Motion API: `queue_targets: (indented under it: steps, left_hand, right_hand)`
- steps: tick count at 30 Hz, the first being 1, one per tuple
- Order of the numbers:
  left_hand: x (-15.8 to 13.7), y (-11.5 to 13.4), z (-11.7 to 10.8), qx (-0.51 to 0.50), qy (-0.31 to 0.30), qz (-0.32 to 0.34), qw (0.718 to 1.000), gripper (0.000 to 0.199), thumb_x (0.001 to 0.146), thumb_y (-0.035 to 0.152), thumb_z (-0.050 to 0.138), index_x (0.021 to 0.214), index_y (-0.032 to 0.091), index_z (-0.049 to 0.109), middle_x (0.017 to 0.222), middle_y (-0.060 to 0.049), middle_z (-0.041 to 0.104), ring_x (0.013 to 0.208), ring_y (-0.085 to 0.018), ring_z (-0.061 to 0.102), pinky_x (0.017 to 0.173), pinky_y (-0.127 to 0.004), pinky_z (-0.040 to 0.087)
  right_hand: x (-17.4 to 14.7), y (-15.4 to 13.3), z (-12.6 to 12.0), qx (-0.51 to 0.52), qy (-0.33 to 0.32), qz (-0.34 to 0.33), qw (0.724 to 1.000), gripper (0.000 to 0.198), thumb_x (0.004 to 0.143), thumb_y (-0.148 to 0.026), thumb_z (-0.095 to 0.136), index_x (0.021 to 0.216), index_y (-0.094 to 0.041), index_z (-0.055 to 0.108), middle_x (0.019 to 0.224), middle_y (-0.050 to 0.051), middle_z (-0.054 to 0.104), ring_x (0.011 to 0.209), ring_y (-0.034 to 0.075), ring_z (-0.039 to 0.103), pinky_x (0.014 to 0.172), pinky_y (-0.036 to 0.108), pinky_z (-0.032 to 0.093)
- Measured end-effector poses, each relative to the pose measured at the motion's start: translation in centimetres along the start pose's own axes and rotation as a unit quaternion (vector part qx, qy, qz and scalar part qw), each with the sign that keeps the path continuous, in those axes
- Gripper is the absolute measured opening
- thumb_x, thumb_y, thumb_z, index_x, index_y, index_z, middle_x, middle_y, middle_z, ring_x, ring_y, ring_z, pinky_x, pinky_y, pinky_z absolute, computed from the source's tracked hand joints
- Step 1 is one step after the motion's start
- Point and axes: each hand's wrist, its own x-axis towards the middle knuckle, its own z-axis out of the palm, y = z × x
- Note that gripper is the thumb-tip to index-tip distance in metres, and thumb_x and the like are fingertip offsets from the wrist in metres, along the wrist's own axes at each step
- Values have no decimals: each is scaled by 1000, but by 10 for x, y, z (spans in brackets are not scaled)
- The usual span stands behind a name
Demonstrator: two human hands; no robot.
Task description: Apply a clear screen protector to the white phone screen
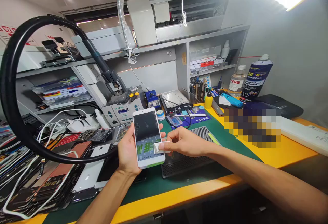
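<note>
A white smartphone (147, 128) with a dark screen lies tilted in my left hand (127, 147), fingers wrapped round its back and edges. Green marks and pale spots show on the lower half of its glass. Pinched between the thumb and fingers of my right hand (186, 142) is a small white wipe (158, 147), which touches the lower right of the screen. Beneath the hands is a black perforated plate (176, 169) on the green mat (153, 189).
Stacked phones and parts (56, 179) with white cables crowd the left. A black flexible tube (7, 90) arches there. Behind stand a grey soldering station (125, 113) and a black-and-silver device (176, 104). A spray can (256, 80) and yellow bottle (208, 100) stand right.
</note>
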Motion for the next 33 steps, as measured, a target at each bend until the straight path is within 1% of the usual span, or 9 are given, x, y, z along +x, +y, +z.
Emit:
queue_targets:
  steps: [7,11,14,18,23,26,28,31,33]
  left_hand:
    - [-2,-7,5,-36,-53,-4,998,50,98,41,46,136,11,60,113,-17,74,100,-37,72,90,-54,57]
    - [-4,-9,7,-32,-34,10,999,47,99,36,47,138,13,58,113,-15,74,102,-36,71,92,-51,57]
    - [-5,-10,11,-28,-22,11,999,45,100,32,44,140,14,56,113,-14,74,102,-34,72,93,-49,57]
    - [-7,-13,14,-18,-43,-3,999,45,100,32,45,141,15,55,113,-14,74,100,-33,72,92,-48,57]
    - [-6,-15,7,6,-89,-63,994,49,100,42,44,135,11,60,111,-18,74,95,-35,73,88,-50,58]
    - [-6,-15,3,25,-115,-96,988,55,100,48,41,127,7,64,113,-22,72,90,-35,73,83,-50,58]
    - [-5,-14,3,37,-123,-108,986,57,100,49,40,122,4,66,114,-24,71,85,-33,73,79,-47,59]
    - [-6,-12,5,49,-125,-123,983,57,100,48,39,119,2,67,111,-25,71,81,-31,73,76,-43,59]
    - [-6,-11,7,54,-126,-127,982,57,100,47,38,119,1,67,109,-26,71,80,-31,72,75,-43,58]
  right_hand:
    - [3,6,-7,-2,72,-15,997,50,74,-61,76,58,-17,57,59,0,63,58,12,55,56,24,37]
    - [5,5,-11,-3,110,-34,993,49,77,-60,74,61,-16,59,60,1,64,58,12,57,57,25,39]
    - [6,5,-13,42,141,-52,988,47,77,-59,75,67,-17,57,60,0,65,58,13,60,57,25,43]
    - [8,4,-17,77,171,-55,981,42,79,-57,74,84,-18,60,72,2,70,63,14,65,56,24,47]
    - [6,2,-22,105,147,-97,979,41,81,-52,73,102,-17,68,94,4,71,75,14,64,59,24,51]
    - [5,0,-24,111,145,-117,976,43,83,-49,72,113,-18,70,104,6,70,81,15,63,59,24,51]
    - [5,-1,-26,112,157,-117,974,40,83,-49,72,109,-18,73,99,5,71,79,15,62,58,24,49]
    - [5,-2,-28,116,174,-108,972,34,81,-49,74,90,-17,75,85,2,70,68,11,57,56,23,46]
    - [5,-2,-29,116,177,-100,972,33,82,-49,73,83,-16,75,78,1,67,64,10,54,56,23,46]
